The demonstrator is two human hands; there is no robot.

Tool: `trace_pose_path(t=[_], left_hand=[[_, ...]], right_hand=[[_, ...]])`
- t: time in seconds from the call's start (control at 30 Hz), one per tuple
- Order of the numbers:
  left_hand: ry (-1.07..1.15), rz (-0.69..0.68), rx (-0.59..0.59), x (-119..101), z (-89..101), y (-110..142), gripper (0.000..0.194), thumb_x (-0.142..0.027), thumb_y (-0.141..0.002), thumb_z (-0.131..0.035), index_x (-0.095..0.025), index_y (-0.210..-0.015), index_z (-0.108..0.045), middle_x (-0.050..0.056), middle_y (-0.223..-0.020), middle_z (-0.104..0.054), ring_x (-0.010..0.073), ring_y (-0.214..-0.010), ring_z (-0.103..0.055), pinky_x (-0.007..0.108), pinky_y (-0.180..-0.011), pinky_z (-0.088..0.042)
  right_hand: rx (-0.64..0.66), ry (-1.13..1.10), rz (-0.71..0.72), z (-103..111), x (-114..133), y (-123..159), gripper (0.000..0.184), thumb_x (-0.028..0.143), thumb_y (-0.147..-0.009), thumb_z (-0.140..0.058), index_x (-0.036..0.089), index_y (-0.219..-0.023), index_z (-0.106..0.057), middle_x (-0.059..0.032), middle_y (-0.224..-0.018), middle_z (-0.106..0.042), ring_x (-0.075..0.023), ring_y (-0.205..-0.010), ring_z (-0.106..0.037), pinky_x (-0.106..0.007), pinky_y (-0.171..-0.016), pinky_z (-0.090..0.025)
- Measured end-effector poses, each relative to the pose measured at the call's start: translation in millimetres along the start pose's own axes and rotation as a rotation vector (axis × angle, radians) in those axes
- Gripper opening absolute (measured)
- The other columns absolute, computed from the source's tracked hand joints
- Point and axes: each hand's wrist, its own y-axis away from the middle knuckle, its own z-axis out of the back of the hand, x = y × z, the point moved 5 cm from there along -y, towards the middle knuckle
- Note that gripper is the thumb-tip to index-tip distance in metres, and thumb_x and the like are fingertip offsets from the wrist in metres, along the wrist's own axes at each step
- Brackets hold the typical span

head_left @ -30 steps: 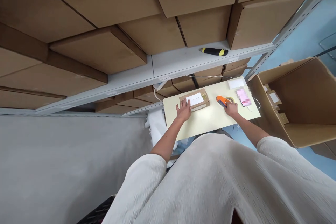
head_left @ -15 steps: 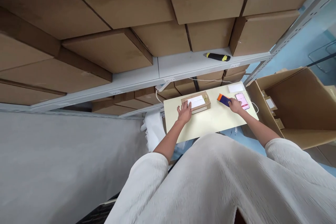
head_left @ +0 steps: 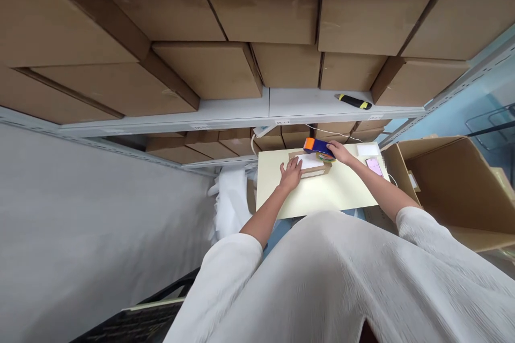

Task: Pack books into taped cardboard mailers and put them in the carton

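A small cardboard box (head_left: 322,171) lies on the cream tabletop with a white paper label (head_left: 309,161) on its top. My left hand (head_left: 291,173) rests on the box's left end, fingers spread over the label's edge. Gripped in my right hand (head_left: 340,152) is a blue and orange tape dispenser (head_left: 319,146), held over the far right part of the box. A roll of tape (head_left: 325,157) shows beneath the dispenser. Whether the tape touches the box, I cannot tell.
To the right on the table (head_left: 333,193) lie a lit phone (head_left: 374,166) and a white item (head_left: 367,149). A large open carton (head_left: 454,187) stands beyond. Shelves of brown boxes (head_left: 209,69) rise ahead, with a utility knife (head_left: 354,101) on one ledge. White wrap (head_left: 231,198) hangs at left.
My right hand has carried the tape dispenser left, from beside the phone to above the box. My left hand stays on the box. The camera view has shifted.
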Motion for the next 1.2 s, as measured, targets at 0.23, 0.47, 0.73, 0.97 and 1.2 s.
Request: trace_pose_path(t=[0.23,0.47,0.73,0.97,1.2], left_hand=[[0.040,-0.025,-0.016,2.8,-0.1,4.3,0.062,-0.025,-0.111,-0.040,-0.028,-0.172,-0.048,0.015,-0.183,-0.038,0.0336,-0.170,-0.033,0.069,-0.135,-0.021],[0.055,-0.022,-0.025,4.7,-3.2,1.2,0.062,-0.025,-0.111,-0.043,-0.028,-0.172,-0.047,0.016,-0.182,-0.039,0.0342,-0.170,-0.034,0.067,-0.135,-0.023],[0.147,0.005,-0.019,7.6,7.4,-4.7,0.058,-0.019,-0.104,-0.055,-0.028,-0.161,-0.060,0.014,-0.178,-0.048,0.0346,-0.165,-0.042,0.062,-0.135,-0.025],[0.685,0.186,-0.264,-8.6,37.6,-32.6,0.028,-0.023,-0.102,-0.065,-0.025,-0.128,-0.076,0.011,-0.134,-0.079,0.0317,-0.131,-0.070,0.049,-0.119,-0.048],[1.270,0.449,-0.199,-38.4,32.3,-62.7,0.033,-0.025,-0.087,-0.089,-0.022,-0.112,-0.067,0.006,-0.092,-0.083,0.0228,-0.089,-0.080,0.037,-0.089,-0.059]], right_hand=[[0.138,0.152,0.040,-17.7,-2.2,-2.9,0.069,0.062,-0.071,-0.096,0.025,-0.124,-0.070,-0.0060,-0.114,-0.078,-0.0302,-0.109,-0.072,-0.047,-0.103,-0.059],[0.166,0.426,0.143,2.9,-2.4,-6.7,0.054,0.057,-0.069,-0.096,0.022,-0.103,-0.072,-0.0101,-0.109,-0.076,-0.0320,-0.102,-0.071,-0.044,-0.094,-0.059],[0.183,0.485,0.153,21.2,-14.5,-2.2,0.050,0.040,-0.068,-0.098,0.021,-0.104,-0.070,-0.0099,-0.112,-0.075,-0.0282,-0.096,-0.073,-0.036,-0.084,-0.060],[0.142,0.500,0.150,23.8,-29.0,1.4,0.050,0.040,-0.071,-0.097,0.021,-0.105,-0.066,-0.0097,-0.110,-0.072,-0.0291,-0.094,-0.072,-0.039,-0.082,-0.061],[0.148,0.521,0.167,19.8,-28.2,0.0,0.049,0.043,-0.074,-0.096,0.021,-0.104,-0.065,-0.0094,-0.110,-0.073,-0.0264,-0.093,-0.072,-0.033,-0.079,-0.058]])
